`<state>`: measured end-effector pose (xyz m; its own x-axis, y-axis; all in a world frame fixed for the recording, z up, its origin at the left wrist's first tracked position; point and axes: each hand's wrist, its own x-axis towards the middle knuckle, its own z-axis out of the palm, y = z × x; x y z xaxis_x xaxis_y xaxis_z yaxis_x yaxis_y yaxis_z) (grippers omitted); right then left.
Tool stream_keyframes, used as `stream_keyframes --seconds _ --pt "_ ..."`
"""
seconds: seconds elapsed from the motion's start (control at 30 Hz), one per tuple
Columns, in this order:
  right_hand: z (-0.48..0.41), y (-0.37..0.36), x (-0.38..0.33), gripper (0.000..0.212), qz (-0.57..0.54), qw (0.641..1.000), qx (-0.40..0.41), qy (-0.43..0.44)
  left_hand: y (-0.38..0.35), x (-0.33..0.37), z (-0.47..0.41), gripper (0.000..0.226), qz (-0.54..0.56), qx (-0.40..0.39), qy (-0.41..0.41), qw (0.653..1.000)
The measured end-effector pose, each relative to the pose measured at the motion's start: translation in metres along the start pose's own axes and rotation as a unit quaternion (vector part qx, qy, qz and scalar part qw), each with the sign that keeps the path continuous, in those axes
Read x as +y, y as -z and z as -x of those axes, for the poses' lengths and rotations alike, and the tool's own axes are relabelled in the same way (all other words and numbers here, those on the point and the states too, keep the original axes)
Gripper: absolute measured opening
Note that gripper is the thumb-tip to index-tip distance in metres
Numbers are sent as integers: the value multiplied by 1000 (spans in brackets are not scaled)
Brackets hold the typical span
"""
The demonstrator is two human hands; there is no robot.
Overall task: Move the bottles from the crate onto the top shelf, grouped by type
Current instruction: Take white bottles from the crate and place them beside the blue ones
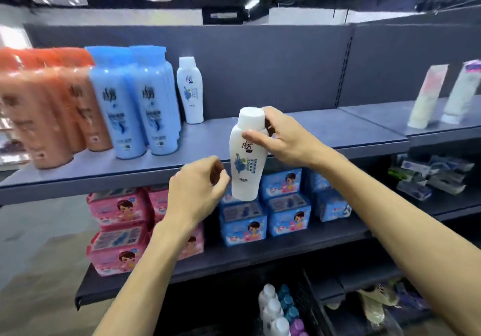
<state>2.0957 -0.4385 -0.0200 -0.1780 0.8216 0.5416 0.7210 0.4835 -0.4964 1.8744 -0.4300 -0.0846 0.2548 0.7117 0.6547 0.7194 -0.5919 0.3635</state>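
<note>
1. The white bottle (246, 158) is in the air in front of the top shelf (325, 127). It is roughly upright with the label facing me, and its base hangs below the shelf's front edge.
2. My right hand (283, 137) grasps it high up, with the thumb across the shoulder and the fingers wrapped behind the cap.
3. My left hand (197, 192) sits just beside the bottle's lower half. Its fingers are loosely curled and grip nothing I can see. I cannot tell whether a fingertip brushes the bottle.
4. I judge this to be the carry-and-place step: the bottle is out of the crate but not yet set down.
5. A matching white bottle (190, 91) stands alone on the top shelf, just right of the blue bottles (135, 101). The orange bottles (44, 109) are further left.
6. The next move calls for lifting the base clear of the shelf lip. Then it calls for setting the bottle down upright beside its white twin, on the bare shelf to that bottle's right, so the types stay grouped.
7. The grip is high, so the bottle could swing or tip as it lands, and my left hand could steady the base.
8. Below, the crate (309, 307) holds more bottles (273, 309), white, blue-capped and purple-capped, so plenty of the task remains.
9. The lower shelf carries pink packs (119, 231) and blue packs (286, 205).
</note>
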Motion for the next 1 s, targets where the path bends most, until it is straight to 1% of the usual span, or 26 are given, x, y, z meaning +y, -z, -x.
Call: stream_keyframes --seconds 0.17,0.27,0.4,0.47,0.57,0.6,0.7,0.77,0.9,1.0 --pt "-38 27 -23 43 -13 999 5 40 28 8 -36 13 -29 21 -20 999" --pt "-59 36 -31 33 -20 999 3 48 39 11 -52 13 -45 41 -24 998" --pt "-82 40 -34 24 -44 998 -3 46 46 14 -67 14 -65 30 -25 997" --pt "-92 39 -31 28 -42 998 6 55 47 16 -72 13 -69 26 -22 997" --pt "-107 35 -25 36 -38 998 -1 43 45 17 -78 13 -72 18 -18 997" --pt "-112 33 -22 35 -33 999 -4 36 44 17 -79 13 -74 14 -16 997" --pt "-121 28 -16 24 -21 999 -11 27 40 14 -82 13 -77 3 -11 997" --pt "-123 23 -10 22 -16 1000 -18 19 37 10 -83 13 -78 0 -8 997" --pt "-127 14 1 34 -14 1000 -7 -14 32 2 -84 12 -75 -1 -1 997" --pt "-125 11 3 31 -17 999 6 -33 26 -4 -85 12 -73 -3 8 997"
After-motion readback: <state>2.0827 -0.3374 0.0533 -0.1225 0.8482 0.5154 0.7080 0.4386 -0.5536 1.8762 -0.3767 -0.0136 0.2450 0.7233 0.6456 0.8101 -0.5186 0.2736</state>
